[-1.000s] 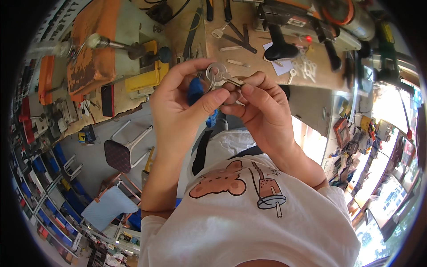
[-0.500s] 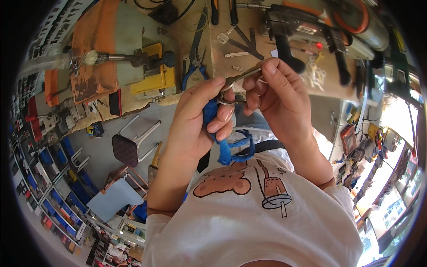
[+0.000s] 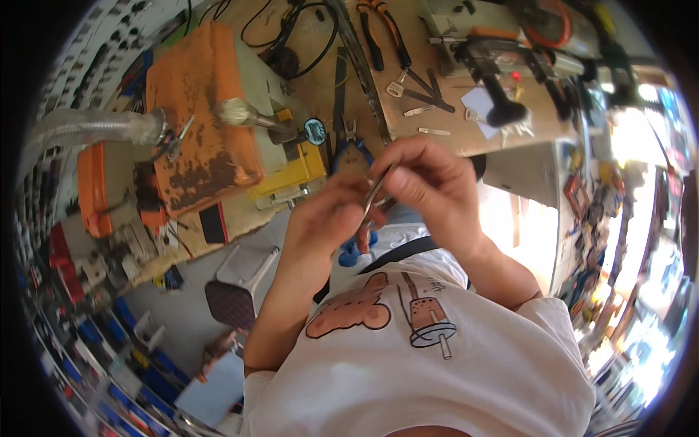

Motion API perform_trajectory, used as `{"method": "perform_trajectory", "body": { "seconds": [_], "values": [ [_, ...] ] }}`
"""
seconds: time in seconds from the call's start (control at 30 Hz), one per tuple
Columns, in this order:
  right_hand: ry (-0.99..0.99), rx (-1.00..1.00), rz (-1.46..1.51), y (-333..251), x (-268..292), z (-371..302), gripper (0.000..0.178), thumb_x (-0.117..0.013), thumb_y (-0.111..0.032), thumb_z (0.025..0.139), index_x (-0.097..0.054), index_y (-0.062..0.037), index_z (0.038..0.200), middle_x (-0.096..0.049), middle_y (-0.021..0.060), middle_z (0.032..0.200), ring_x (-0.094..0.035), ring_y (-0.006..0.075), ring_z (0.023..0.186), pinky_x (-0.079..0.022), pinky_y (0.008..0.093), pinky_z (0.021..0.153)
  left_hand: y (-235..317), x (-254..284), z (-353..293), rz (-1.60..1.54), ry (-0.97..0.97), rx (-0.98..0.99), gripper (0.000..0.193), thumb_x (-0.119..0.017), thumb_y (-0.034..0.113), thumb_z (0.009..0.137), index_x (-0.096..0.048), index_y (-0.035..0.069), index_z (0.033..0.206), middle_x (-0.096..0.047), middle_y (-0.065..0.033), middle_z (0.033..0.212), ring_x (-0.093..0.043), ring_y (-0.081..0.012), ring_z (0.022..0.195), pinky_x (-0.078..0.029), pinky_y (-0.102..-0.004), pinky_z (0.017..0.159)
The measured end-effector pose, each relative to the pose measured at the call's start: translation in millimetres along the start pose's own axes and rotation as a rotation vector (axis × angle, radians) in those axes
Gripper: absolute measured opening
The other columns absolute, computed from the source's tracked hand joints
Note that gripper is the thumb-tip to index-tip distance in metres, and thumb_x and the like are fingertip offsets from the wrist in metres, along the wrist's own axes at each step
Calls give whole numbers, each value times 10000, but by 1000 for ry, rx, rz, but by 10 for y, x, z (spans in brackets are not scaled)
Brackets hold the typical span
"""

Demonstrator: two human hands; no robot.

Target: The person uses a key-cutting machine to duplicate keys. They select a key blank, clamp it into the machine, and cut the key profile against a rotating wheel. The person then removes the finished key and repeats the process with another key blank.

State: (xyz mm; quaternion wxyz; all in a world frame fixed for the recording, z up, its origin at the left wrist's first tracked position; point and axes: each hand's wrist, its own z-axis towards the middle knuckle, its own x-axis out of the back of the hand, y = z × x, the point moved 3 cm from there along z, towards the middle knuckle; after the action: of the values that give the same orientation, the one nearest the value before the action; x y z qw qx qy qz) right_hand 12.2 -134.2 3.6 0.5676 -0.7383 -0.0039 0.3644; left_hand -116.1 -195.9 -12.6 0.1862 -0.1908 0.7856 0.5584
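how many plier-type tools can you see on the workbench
2: a blue-handled pair just beyond the left hand, and a pair with black-and-orange handles near the top edge. Others may be hidden behind the hands or machines.

One short-sleeved white T-shirt (image 3: 437, 386), front printed, as worn here.
Print: brown, dark-outlined bear-like figure (image 3: 348, 313); beside it, brown dotted drinks cup (image 3: 424, 312) with grey-blue lid (image 3: 428, 336) and pale straw (image 3: 445, 349). Sleeves (image 3: 557, 328): plain white, loose. At waist: one black band (image 3: 397, 252), with whitish cloth (image 3: 429, 255) past it, partly hidden from where I stand. Left hand (image 3: 320, 221) and right hand (image 3: 433, 186): bare.
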Motion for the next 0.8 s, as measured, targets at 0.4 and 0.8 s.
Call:
{"method": "perform_trajectory", "body": {
  "seconds": [0.4,0.8],
  "values": [
    [-46,265,-520,466,-1135,-135,182,-555,-78,847,-590,-6,1010,-598,90,879,-577,186,817,-450,299,699,559,1002,-798,336,-67,-134,137,-556,39,801,-552,-47,907,-540,-82,866,-526,-152,762,-413,-255,707],
    [1066,237,-722,334,1439,-1016,181,-543,-86,849,-594,-10,1005,-613,28,772,-549,69,693,-440,196,625,521,1013,-883,445,158,39,78,-584,37,805,-575,-39,820,-569,-66,633,-451,-63,498,-354,-196,457]
  ]
}}
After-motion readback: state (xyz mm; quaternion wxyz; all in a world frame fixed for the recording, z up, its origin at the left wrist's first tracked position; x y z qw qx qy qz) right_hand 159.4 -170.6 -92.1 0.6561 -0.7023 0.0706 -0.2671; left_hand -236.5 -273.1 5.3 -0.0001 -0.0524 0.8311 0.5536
